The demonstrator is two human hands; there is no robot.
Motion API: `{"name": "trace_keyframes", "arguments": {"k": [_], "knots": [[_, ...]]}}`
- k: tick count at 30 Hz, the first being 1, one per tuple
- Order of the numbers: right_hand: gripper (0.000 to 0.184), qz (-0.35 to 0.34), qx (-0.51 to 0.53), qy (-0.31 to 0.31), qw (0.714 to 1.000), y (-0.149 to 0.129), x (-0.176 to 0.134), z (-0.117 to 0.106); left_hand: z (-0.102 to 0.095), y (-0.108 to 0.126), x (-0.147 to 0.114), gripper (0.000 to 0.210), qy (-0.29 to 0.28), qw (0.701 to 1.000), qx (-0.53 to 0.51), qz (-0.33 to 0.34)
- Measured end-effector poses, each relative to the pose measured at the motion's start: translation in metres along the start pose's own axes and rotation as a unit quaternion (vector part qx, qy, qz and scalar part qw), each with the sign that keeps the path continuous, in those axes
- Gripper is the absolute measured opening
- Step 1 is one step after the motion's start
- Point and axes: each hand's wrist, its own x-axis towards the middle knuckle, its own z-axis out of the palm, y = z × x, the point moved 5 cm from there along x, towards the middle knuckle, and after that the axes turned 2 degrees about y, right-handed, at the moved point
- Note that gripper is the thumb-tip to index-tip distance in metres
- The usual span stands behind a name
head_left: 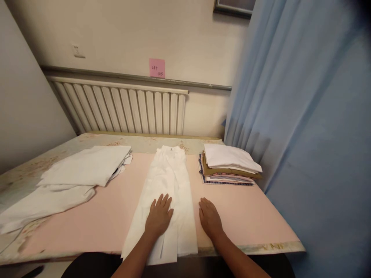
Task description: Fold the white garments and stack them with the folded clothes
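We have the white garment (165, 173) stretched lengthwise across the pink sheet (240, 216), partly beneath our left hand (159, 216), flat, fingers spread, gripping nothing, and just beside our right hand (210, 219), which is outstretched and empty, fingers close together.

1. A room in a home, by the look of it, though a small workroom cannot be ruled out.
2. A ribbed radiator (137, 110) stands against a plain pale wall (121, 31), which also bears a grey pipe (203, 83), a socket (77, 51) and a dark picture frame (232, 12).
3. A long blue curtain (278, 88) hangs at the right.
4. Flower-patterned cloth (142, 142) covers the bench (261, 248), which carries a white garment (166, 173) and folded fabrics (232, 158).
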Motion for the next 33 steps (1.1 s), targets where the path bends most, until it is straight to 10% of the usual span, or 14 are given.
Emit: {"name": "trace_keyframes", "arguments": {"k": [33], "knots": [[0.031,0.001,-0.004,-0.013,1.000,-0.0009,0.0004,0.0003,-0.0001,-0.0012,-0.0008,0.047,0.005,1.000,-0.016,-0.007]]}}
